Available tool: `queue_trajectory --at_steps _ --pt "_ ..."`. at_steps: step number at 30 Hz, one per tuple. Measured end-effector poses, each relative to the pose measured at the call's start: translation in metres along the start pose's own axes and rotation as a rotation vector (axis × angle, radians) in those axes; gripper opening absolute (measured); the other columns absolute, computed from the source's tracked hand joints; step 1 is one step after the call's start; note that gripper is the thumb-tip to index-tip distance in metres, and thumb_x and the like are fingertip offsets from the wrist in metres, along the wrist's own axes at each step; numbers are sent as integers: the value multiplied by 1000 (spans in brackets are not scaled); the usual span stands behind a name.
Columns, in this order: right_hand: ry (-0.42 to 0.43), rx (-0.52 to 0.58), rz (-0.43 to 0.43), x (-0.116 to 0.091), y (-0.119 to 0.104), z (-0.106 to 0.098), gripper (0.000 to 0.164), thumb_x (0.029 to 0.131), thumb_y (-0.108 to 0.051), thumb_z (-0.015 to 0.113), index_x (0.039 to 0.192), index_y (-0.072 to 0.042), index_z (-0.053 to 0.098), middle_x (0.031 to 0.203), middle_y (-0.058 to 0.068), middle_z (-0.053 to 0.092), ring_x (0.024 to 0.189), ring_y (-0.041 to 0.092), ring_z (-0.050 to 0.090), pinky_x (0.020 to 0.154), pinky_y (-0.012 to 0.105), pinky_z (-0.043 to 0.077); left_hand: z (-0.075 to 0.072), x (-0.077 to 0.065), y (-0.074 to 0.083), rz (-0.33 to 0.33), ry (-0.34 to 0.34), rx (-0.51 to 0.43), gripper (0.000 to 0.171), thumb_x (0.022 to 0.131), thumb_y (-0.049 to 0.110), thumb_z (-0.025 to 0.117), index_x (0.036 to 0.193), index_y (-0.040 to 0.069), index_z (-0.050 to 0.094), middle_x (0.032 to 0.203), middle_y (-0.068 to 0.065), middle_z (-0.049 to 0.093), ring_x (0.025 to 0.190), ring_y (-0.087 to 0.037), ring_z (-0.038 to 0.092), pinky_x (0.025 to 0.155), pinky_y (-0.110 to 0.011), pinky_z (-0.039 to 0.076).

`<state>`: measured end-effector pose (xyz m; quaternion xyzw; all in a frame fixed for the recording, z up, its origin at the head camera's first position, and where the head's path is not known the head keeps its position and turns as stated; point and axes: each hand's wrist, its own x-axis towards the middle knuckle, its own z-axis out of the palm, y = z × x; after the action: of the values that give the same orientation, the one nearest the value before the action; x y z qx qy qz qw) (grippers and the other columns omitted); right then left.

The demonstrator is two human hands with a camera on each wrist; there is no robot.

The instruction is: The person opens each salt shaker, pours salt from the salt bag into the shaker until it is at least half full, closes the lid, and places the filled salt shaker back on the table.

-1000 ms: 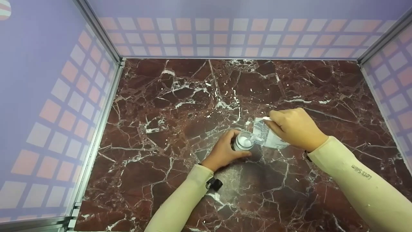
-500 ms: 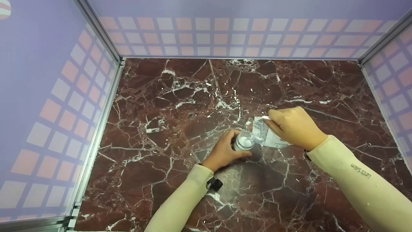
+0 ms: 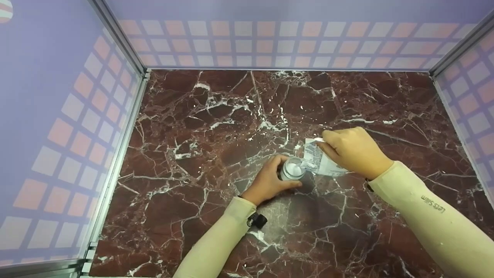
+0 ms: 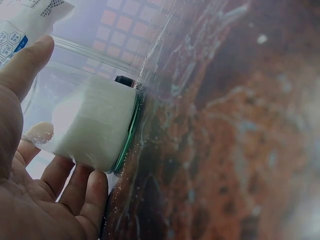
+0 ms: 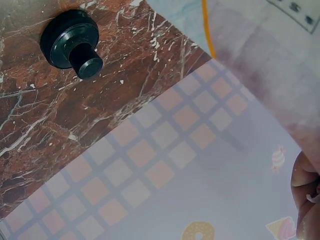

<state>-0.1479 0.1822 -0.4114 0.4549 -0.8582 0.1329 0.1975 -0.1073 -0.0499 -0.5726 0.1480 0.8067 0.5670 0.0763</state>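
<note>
A red-brown marble tabletop (image 3: 216, 127) veined in white, walled by lilac panels (image 3: 58, 116) printed with pink and white squares. Near its middle the left hand (image 3: 266, 181) curls its grip round a small clear jar (image 3: 292, 169) holding white powder. The right hand (image 3: 353, 152) pinches a tilted printed sachet (image 3: 318, 160) at the jar's rim. The sachet's print is unreadable; the right fingers are mostly hidden.
</note>
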Motion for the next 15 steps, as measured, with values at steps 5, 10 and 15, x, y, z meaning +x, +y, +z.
queue_trajectory --at_steps 5,10,15 --pt "6 1 0 -1 1 0 36 92 -7 71 70 -11 43 54 -6 31 48 6 25 43 26 26 0 0 0 3 8 4 69 72 40 95 126 17 59 119 5 61 105 -10 57 93 -27 51" --pt "11 -2 -8 -2 2 0 34 93 -7 71 71 -10 44 54 -6 33 48 7 26 43 25 26 -1 0 0 -8 8 15 69 72 40 95 127 17 59 118 6 61 105 -10 57 93 -27 51" --pt "5 3 1 -4 3 0 35 92 -7 71 71 -10 43 54 -6 32 48 7 25 43 25 25 -1 0 1 -12 4 14 69 72 41 94 127 18 59 118 7 61 103 -10 58 92 -27 51"
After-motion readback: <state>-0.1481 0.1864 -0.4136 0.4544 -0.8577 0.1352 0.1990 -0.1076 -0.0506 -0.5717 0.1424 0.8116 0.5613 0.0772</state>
